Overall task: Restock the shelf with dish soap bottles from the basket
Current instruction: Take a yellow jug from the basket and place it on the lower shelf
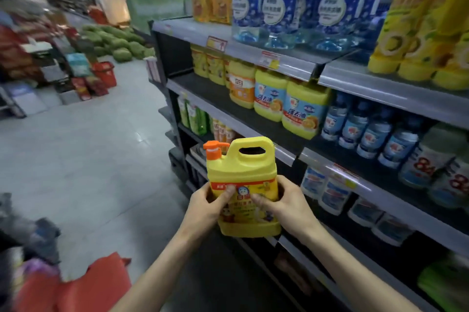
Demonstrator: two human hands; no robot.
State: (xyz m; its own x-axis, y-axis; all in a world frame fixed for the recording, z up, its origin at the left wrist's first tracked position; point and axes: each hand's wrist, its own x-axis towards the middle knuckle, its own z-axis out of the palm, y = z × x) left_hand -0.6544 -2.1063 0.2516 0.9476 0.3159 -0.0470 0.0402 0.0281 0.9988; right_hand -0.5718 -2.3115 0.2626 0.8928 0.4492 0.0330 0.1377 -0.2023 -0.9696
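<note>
Far to the left of and below the dish soap bottle (243, 167), a red basket (96, 283) shows only as a blurred, smooth-sided shape; what lies in it cannot be made out. Up and to the left of the bottle, on the glossy grey floor, stands a second red basket (105, 74) with slotted walls, and behind it a heap of round green melons (119, 43).

The left hand (208, 207) grips the bottle's left side, thumb laid across the front label and fingers curled round behind. The bottle is a squarish jug of bright yellow plastic with a moulded handle slot at the top, an orange pump cap on its left shoulder and a shiny red-and-yellow label. It is upright in the air, just in front of the shelf (208, 88) and resting on no board. The right hand (286, 202) clamps the bottle's right side in the same way, thumb on the label.

Behind the bottle, the shelf has dark flat boards edged with pale grey rails. Above and to the right of the bottle, similar yellow jugs (303, 108) with blue labels stand in a row on one board. Higher still, clear bottles of blue liquid (279, 7) stand together.
</note>
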